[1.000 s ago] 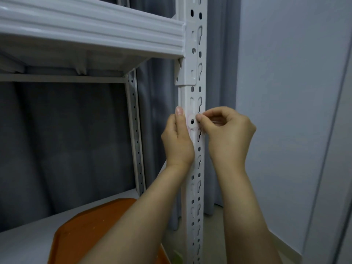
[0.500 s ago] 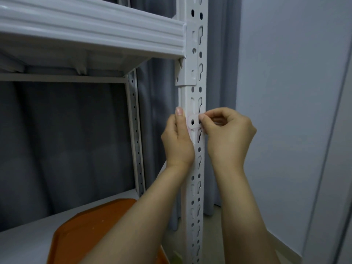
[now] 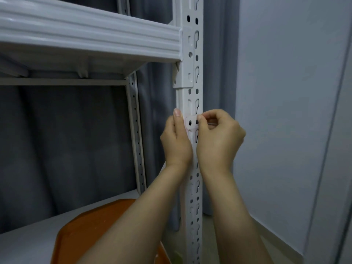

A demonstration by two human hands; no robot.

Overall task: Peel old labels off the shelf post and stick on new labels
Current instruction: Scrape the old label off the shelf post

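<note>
A white perforated shelf post (image 3: 192,92) runs up the middle of the view. A pale, see-through label (image 3: 191,122) lies across it at hand height, over two round holes. My left hand (image 3: 176,141) rests against the post's left edge, with the thumb straight up along the label's left end. My right hand (image 3: 219,138) has its fingers curled, and thumb and forefinger pinch the label's right end at the post's right edge. Which way the label is moving cannot be told.
A white shelf beam (image 3: 91,37) joins the post at the upper left. An orange tray (image 3: 99,233) lies on the lower shelf (image 3: 28,237) under my arms. Grey curtains (image 3: 66,149) hang behind, and a pale wall (image 3: 285,111) stands to the right.
My right thumb and forefinger have shifted slightly to the right along the label, toward the post's right edge. My left hand has stayed where it was.
</note>
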